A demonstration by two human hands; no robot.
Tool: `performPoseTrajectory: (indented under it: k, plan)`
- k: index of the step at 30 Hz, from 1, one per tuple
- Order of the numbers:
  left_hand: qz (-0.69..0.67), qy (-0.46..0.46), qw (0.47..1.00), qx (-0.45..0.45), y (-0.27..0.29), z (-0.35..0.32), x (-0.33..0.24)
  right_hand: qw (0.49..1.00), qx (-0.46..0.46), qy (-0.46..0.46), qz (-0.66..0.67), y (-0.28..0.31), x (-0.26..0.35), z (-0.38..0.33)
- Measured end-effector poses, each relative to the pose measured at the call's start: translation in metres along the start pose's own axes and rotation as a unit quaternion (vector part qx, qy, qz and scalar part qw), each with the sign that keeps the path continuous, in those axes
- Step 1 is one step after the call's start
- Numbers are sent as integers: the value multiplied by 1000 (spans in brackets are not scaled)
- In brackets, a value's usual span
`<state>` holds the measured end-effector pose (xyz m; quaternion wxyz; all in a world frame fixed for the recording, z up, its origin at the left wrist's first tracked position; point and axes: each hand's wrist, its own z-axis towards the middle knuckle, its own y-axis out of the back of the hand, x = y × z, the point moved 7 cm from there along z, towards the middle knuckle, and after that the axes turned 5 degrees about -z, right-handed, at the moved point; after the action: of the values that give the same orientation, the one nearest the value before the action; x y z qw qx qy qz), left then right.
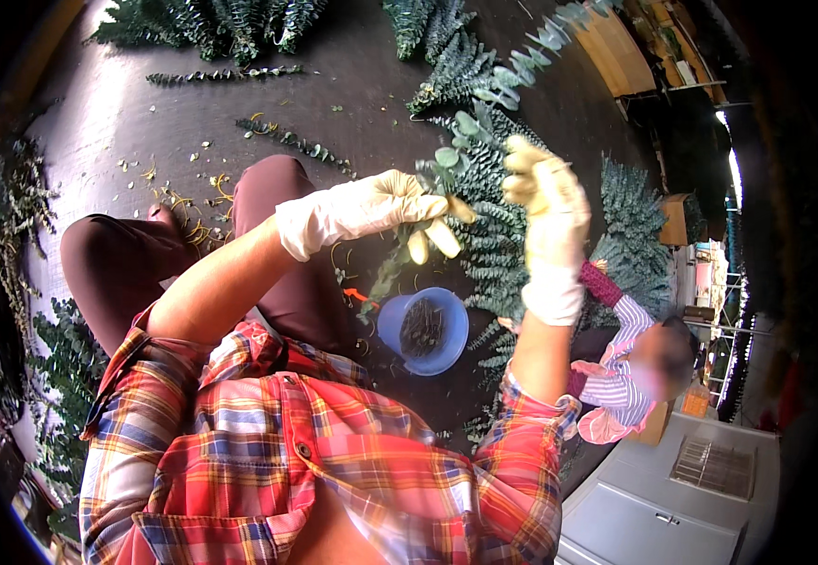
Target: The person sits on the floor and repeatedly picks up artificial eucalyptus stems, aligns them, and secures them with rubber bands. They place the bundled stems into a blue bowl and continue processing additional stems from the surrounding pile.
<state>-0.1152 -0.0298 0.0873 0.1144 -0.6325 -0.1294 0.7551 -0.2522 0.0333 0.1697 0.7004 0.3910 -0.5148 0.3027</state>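
Observation:
My left hand (380, 207), in a pale glove, is closed on a leafy eucalyptus stem (512, 80). The stem's rounded grey-green leaves reach up and away to the right, and its lower end hangs below my fingers. To the right, my right hand (548, 202), also gloved, is raised with its fingers curled. Whether anything is between them is hidden. Below my hands stands a blue bucket (461, 331) with dark plant bits inside. Beside it lies a small orange-red object (360, 298), too small to make out. A pile of eucalyptus branches (494, 226) lies behind my hands.
More eucalyptus bundles (216, 24) lie on the dark floor (352, 94) at the far side. Yellow ties (187, 212) and loose leaves are scattered near my knees. Another person (621, 363) sits close on my right, by a grey metal cabinet (654, 499).

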Motion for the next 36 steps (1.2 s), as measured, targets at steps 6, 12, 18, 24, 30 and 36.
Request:
performPoseTrajectory:
  k: [6,12,18,24,30,36]
  plan:
    - [33,51,968,-244,41,-89,-34,985,129,-69,-94,-71,-65,-21]
    - [106,-32,731,-673,66,-373,-50,973,179,-118,-82,-132,-115,-41]
    - [96,73,451,-884,-50,-574,10,970,190,-130,-79,-168,-126,-31]
    - [184,90,572,-794,-84,-543,84,953,290,-60,-64,-238,-84,-36]
    - [644,99,524,-548,-54,-431,-2,846,526,-68,62,-305,-37,-104]
    - [716,110,572,-385,-24,-333,-39,913,404,41,21,-283,1,-93]
